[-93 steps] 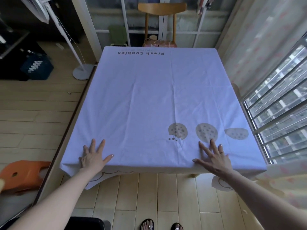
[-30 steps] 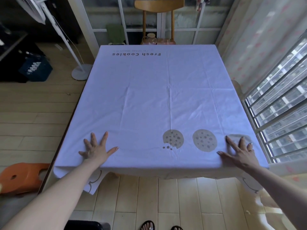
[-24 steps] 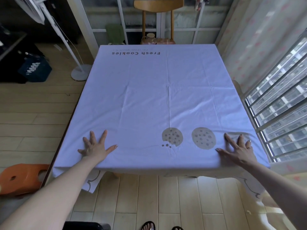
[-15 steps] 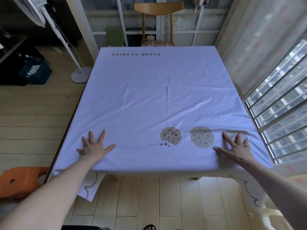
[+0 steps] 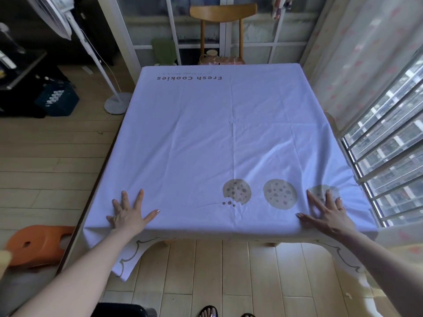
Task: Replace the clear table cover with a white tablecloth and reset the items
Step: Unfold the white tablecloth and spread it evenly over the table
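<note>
One white tablecloth (image 5: 217, 138) bearing three printed cookies (image 5: 280, 194). Two hands lie flat on it: left hand (image 5: 128, 216), right hand (image 5: 327, 213). Beyond it, one wooden chair (image 5: 223, 12). Left of it, one standing fan (image 5: 117, 105), one blue crate (image 5: 57, 99), one orange stool (image 5: 39, 245).

Home dining corner, wooden chair (image 5: 223, 30), standing fan (image 5: 91, 53), curtains (image 5: 357, 53), plank floor (image 5: 45, 156)

White tablecloth (image 5: 229, 133) spread flat, faint fold creases crossing middle. "Fresh Cookies" print at far end, upside down to me. Three cookie prints near my edge, right side; rightmost looks paler, maybe glare. Outlined scalloped corners hang off front.
</note>
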